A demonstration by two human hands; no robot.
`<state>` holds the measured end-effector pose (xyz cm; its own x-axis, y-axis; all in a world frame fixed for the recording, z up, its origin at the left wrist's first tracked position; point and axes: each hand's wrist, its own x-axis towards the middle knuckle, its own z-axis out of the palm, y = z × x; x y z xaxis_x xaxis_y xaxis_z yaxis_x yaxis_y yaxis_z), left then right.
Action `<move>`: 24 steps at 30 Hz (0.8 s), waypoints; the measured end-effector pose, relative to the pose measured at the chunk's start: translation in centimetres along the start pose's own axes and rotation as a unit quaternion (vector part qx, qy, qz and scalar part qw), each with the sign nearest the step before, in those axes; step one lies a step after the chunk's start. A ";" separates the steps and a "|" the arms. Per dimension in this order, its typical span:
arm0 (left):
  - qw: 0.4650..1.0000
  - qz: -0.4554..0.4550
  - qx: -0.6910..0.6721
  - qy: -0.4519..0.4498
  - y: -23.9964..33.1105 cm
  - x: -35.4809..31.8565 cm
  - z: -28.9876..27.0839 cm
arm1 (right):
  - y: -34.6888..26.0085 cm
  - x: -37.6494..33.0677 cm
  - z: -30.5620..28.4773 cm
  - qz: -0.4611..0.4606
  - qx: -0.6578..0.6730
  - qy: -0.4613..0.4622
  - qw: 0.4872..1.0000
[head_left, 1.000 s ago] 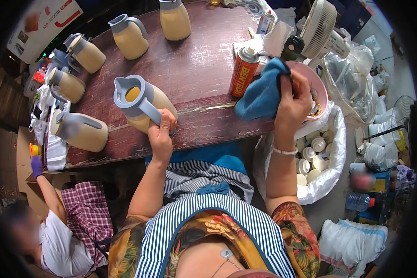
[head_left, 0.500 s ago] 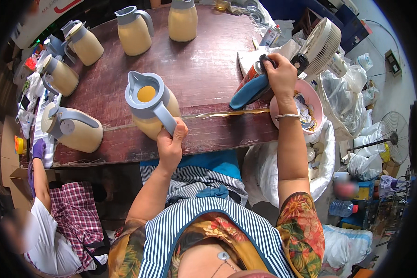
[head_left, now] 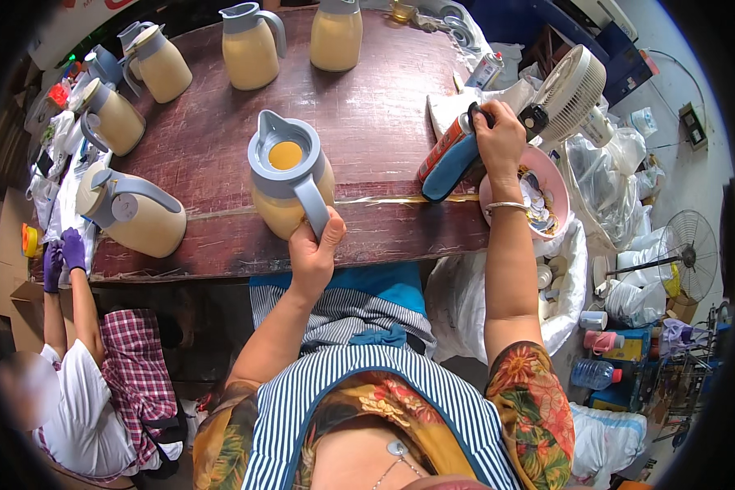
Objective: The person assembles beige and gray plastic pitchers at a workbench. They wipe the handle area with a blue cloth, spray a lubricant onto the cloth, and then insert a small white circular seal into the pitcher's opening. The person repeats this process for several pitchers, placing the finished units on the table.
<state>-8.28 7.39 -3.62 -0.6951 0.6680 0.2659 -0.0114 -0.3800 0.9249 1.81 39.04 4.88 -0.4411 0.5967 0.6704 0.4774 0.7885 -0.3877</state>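
At the far left a seated co-worker in purple gloves (head_left: 64, 255) works beside the dark wooden tabletop (head_left: 212, 155). On it, left of the left hand's grip, a beige thermal jug with a grey handle (head_left: 131, 214) lies tilted, with more jugs (head_left: 159, 61) well beyond it. The left hand (head_left: 314, 253) has its grip clamped around the grey handle of the nearest beige thermal jug (head_left: 290, 184), which stands at the tabletop's near edge just above that grip, its grey lid showing a round orange opening. To the right, the right hand (head_left: 498, 143) has its grip clamped on a blue cloth (head_left: 449, 167) and a red spray can (head_left: 441, 147), both touching. Just right of this grip sits a pink bowl (head_left: 551, 184) of small parts, and beyond it a white desk fan (head_left: 570, 91).
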 end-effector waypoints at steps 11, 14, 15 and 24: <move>1.000 -0.007 0.014 0.006 0.4 0.1 -0.2 | -0.6 2.3 -1.2 -0.098 -0.126 -0.151 0.975; 0.998 -0.024 0.055 0.006 1.4 0.1 -0.5 | -0.6 3.2 0.1 -0.115 -0.165 -0.187 0.962; 0.998 -0.022 0.063 -0.001 1.6 0.1 -0.5 | -1.0 3.0 0.2 -0.100 -0.169 -0.181 0.964; 0.984 0.009 0.172 0.044 2.4 -1.2 -1.0 | 0.0 1.1 1.1 -0.168 -0.129 -0.091 0.973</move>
<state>-8.17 5.04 -1.96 -0.7522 0.6001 0.2723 0.2347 -0.1422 0.9616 0.51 39.82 4.94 -0.7216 0.3463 0.5995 0.4471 0.8942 0.0215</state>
